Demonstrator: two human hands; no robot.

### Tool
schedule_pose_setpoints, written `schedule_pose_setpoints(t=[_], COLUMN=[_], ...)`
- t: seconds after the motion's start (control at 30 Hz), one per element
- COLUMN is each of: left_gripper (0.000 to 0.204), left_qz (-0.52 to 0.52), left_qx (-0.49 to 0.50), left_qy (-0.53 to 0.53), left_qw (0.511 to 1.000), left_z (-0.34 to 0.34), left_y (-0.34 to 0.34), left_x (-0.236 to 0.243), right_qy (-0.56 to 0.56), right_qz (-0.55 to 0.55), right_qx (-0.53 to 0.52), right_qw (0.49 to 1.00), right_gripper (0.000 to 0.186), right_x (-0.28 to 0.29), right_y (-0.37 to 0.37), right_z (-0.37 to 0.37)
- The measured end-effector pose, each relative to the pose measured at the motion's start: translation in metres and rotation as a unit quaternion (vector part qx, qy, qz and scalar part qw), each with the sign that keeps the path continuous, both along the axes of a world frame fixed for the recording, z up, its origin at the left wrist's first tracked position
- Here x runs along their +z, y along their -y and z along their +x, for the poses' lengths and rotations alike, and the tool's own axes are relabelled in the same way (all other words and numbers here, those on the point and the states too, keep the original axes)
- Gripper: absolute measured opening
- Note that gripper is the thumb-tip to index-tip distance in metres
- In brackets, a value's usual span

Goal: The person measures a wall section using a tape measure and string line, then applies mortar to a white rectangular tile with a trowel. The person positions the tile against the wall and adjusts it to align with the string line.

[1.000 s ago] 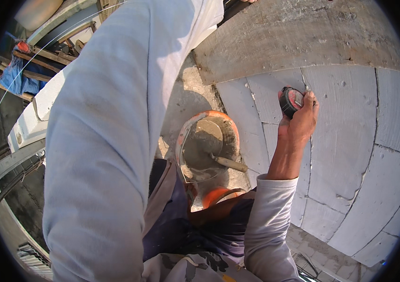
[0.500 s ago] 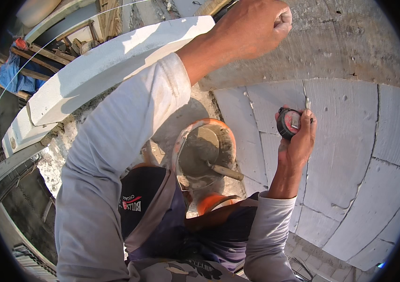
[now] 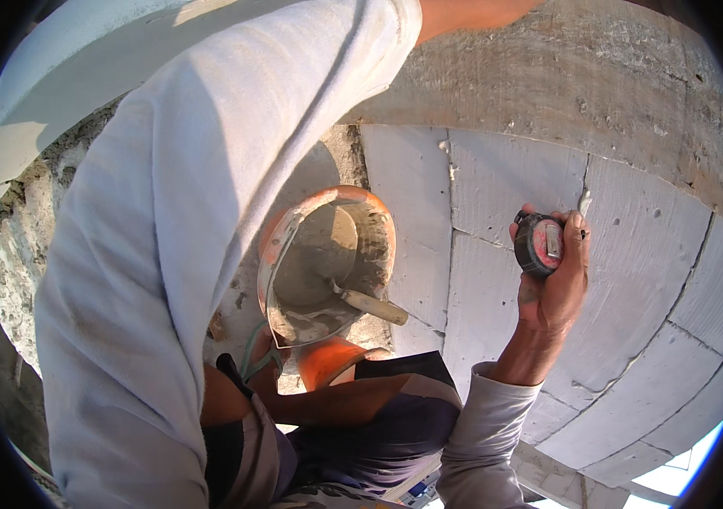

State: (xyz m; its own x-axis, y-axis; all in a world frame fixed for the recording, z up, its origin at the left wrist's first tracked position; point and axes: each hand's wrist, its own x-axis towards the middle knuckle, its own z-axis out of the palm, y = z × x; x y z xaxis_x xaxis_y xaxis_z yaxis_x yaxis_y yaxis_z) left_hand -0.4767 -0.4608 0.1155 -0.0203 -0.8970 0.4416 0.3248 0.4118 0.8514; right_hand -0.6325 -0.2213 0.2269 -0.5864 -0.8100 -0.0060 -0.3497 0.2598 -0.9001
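Observation:
My right hand (image 3: 567, 280) is closed around a tape measure (image 3: 540, 244) with a black rim and a red face. It is held in front of a wall of pale grey blocks (image 3: 518, 182). My left arm reaches up across the view, and only the wrist end of my left hand (image 3: 484, 12) shows at the top edge; its fingers are cut off. Below that arm stands an orange bucket (image 3: 383, 222) holding wet grey mortar (image 3: 315, 254). A trowel (image 3: 374, 306) rests in the bucket, its wooden handle sticking out over the rim toward the wall.
A rough concrete beam (image 3: 548, 81) runs along the top of the block wall. Another orange object (image 3: 327, 360), partly hidden by my leg, sits beside the bucket. At the upper left is a long pale ledge (image 3: 64, 93) with rough masonry (image 3: 26, 263) below it.
My view has shifted closer to the wall. My left arm has reached farther up, taking its closed fingers out of view. My right hand keeps the tape measure before the wall.

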Motion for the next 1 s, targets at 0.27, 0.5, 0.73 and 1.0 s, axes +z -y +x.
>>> schedule_pose_setpoints(t=[0.27,0.5,0.73,1.0], left_gripper=[0.023,0.021,0.023,0.023], left_qz=[-0.026,0.032,-0.019,0.058], left_qx=[0.070,0.261,-0.025,-0.032], left_qy=[0.017,-0.017,-0.022,-0.051], left_qw=[0.997,0.965,0.999,0.996], left_z=[-0.013,-0.047,-0.002,-0.008], left_y=[0.020,0.031,0.027,0.034], left_x=[0.001,0.004,0.008,0.012], right_qy=[0.014,0.050,0.065,0.136], right_qz=[-0.015,-0.013,-0.082,-0.089], right_qx=[-0.024,-0.043,-0.059,-0.063], right_qw=[1.000,0.998,0.993,0.985], right_gripper=[0.025,0.024,0.024,0.024], right_x=[-0.004,-0.011,-0.008,0.002], right_y=[0.004,0.009,0.003,0.008], right_z=[0.001,0.000,-0.003,-0.005])
